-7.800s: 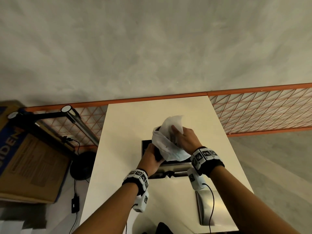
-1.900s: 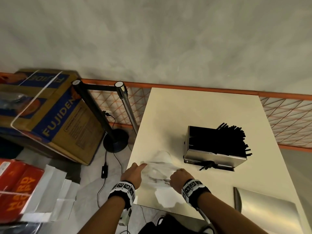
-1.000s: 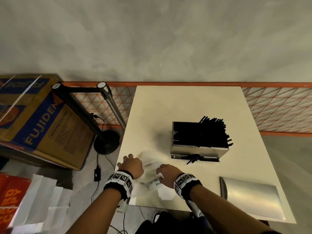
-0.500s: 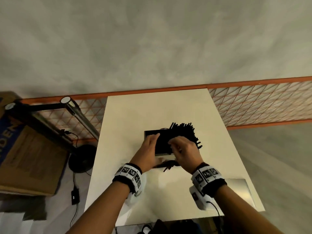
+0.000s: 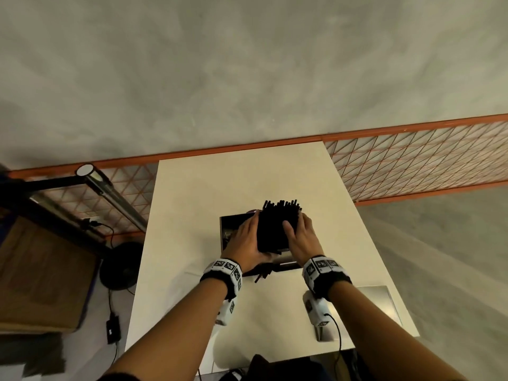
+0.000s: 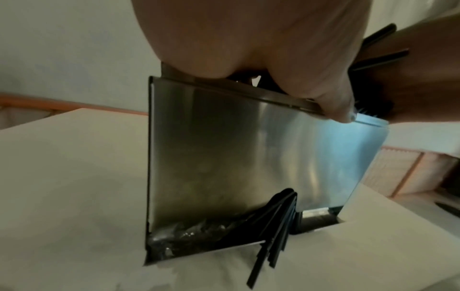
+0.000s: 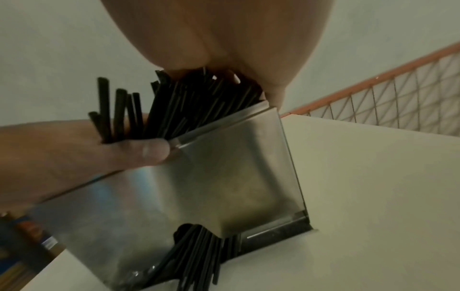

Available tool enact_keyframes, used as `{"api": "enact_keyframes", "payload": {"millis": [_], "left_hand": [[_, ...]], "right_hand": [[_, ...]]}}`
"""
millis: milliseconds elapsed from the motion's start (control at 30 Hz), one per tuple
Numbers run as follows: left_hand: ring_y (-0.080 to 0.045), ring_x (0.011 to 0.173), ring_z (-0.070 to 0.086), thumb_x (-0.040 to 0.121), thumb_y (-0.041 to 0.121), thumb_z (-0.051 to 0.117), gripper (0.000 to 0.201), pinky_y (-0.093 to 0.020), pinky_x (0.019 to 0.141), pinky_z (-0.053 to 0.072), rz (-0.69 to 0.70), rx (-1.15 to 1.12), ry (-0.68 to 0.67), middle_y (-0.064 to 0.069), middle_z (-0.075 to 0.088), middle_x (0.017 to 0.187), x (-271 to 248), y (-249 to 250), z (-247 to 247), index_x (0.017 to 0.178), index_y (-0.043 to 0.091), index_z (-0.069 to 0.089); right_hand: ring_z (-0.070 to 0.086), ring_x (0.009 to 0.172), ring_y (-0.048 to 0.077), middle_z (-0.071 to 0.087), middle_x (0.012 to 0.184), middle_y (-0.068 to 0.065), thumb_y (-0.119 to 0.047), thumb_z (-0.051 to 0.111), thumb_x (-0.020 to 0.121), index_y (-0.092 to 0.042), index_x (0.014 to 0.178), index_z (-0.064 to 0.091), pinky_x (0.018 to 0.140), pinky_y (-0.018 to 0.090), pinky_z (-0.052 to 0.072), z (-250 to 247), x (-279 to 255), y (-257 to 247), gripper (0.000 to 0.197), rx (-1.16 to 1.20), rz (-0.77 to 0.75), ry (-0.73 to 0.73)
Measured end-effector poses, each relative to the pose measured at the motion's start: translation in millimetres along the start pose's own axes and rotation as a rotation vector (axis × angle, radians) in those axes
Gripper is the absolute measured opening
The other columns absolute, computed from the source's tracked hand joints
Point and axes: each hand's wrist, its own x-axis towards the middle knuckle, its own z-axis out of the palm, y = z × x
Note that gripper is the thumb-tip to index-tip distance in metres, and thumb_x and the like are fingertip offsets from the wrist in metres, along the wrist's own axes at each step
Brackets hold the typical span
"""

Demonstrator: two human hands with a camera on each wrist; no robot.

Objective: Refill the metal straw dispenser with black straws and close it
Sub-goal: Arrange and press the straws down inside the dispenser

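Observation:
The open metal straw dispenser (image 5: 226,235) stands mid-table on the white table (image 5: 233,182). A thick bundle of black straws (image 5: 276,229) stands slanted in its top, ends poking above the rim. My left hand (image 5: 244,240) grips the bundle's left side, thumb at the front rim (image 7: 154,149). My right hand (image 5: 301,237) clasps the right side, thumb laid over the straws. The wrist views show the dispenser's steel front (image 6: 224,157) (image 7: 199,187). A few straws (image 6: 273,220) fan out of its bottom slot. The flat metal lid (image 5: 382,303) lies near the table's right front corner.
A stanchion post (image 5: 110,193) and its round base stand left of the table. A cardboard box (image 5: 41,270) is further left. An orange mesh fence (image 5: 412,160) runs behind the table. A cable and adapter (image 5: 112,328) lie on the floor.
Both hands left the white wrapper at the table's near left edge and went to the dispenser. They now clasp the straw bundle from both sides. The wrapper is out of view.

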Motion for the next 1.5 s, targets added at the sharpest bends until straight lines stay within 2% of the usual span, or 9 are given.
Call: {"api": "enact_keyframes", "payload": {"millis": [133,267,400,600,800,933,1133,1267,1500], "left_hand": [[-0.020,0.153,0.024,0.072,0.063,0.082,0.126,-0.047,0.120,0.035,-0.024,-0.025,0.000,0.001,0.023,0.167,1.1,-0.9,-1.8,0.164,0.024,0.004],[-0.021,0.150,0.031,0.075,0.062,0.081,0.121,-0.047,0.115,0.042,-0.026,-0.040,0.007,0.002,0.027,0.164,1.0,-0.9,-0.9,0.164,0.026,0.007],[-0.020,0.146,0.035,0.075,0.066,0.078,0.117,-0.049,0.111,0.046,-0.029,-0.053,0.016,0.005,0.031,0.161,1.5,-5.7,1.2,0.163,0.033,0.007],[-0.022,0.145,0.037,0.079,0.063,0.076,0.110,-0.051,0.103,0.051,-0.055,-0.034,0.009,0.005,0.032,0.159,3.9,-4.9,0.8,0.162,0.036,0.010],[-0.023,0.143,0.041,0.083,0.062,0.073,0.103,-0.053,0.098,0.054,-0.062,-0.004,-0.015,0.002,0.034,0.158,5.2,-8.0,2.3,0.162,0.033,0.015],[-0.026,0.142,0.043,0.083,0.059,0.074,0.103,-0.054,0.095,0.056,-0.072,0.024,-0.033,0.002,0.034,0.157,7.0,-8.6,2.8,0.162,0.034,0.013],[-0.030,0.138,0.049,0.084,0.056,0.075,0.104,-0.052,0.095,0.056,-0.086,0.025,-0.033,0.001,0.036,0.157,6.7,-6.8,2.8,0.163,0.035,0.011],[-0.030,0.138,0.049,0.085,0.056,0.075,0.103,-0.051,0.096,0.055,-0.088,0.028,-0.028,0.001,0.036,0.157,5.7,-5.1,2.3,0.163,0.033,0.012],[-0.030,0.137,0.050,0.084,0.056,0.076,0.104,-0.051,0.095,0.056,-0.090,0.029,-0.019,0.002,0.037,0.156,5.3,-5.5,3.3,0.163,0.035,0.012]], "right_hand": [[0.020,0.147,0.032,0.018,0.159,0.013,-0.059,0.024,0.099,-0.004,0.152,0.022,0.120,0.040,0.021,12.9,-3.4,-5.6,0.077,0.003,-0.004,0.034],[0.040,0.135,0.030,0.036,0.149,0.014,-0.042,0.049,0.099,-0.004,0.148,0.030,0.110,0.033,0.032,2.3,-1.2,-14.8,0.065,0.135,-0.007,0.043],[0.052,0.119,0.031,0.052,0.129,0.013,-0.047,0.059,0.092,-0.008,0.133,0.047,0.096,0.033,0.040,-14.5,7.9,-11.4,0.058,0.079,0.003,0.009],[0.054,0.119,0.029,0.056,0.133,0.010,-0.062,0.074,0.070,-0.015,0.140,0.036,0.095,0.034,0.046,-30.3,22.5,-0.2,0.093,0.030,-0.026,-0.130],[0.059,0.113,0.032,0.060,0.126,0.013,-0.050,0.085,0.063,-0.010,0.141,0.027,0.089,0.033,0.050,-32.7,29.6,-4.7,0.105,-0.071,-0.032,-0.203],[0.062,0.105,0.032,0.063,0.118,0.012,-0.040,0.086,0.064,-0.008,0.135,0.032,0.075,0.027,0.044,-28.6,33.1,-7.8,0.095,-0.266,-0.065,-0.267],[0.063,0.100,0.029,0.066,0.112,0.009,-0.032,0.084,0.065,-0.019,0.137,0.038,0.071,0.024,0.041,-26.9,37.4,-4.4,0.086,-0.351,-0.098,-0.258],[0.065,0.097,0.026,0.069,0.108,0.004,-0.038,0.082,0.065,-0.025,0.122,0.052,0.070,0.024,0.045,-24.7,40.2,-7.0,0.065,-0.378,-0.047,-0.290],[0.063,0.105,0.027,0.068,0.113,0.004,-0.036,0.083,0.066,-0.021,0.123,0.056,0.077,0.025,0.047,-25.4,44.1,-7.2,0.065,-0.336,-0.009,-0.313]]}}
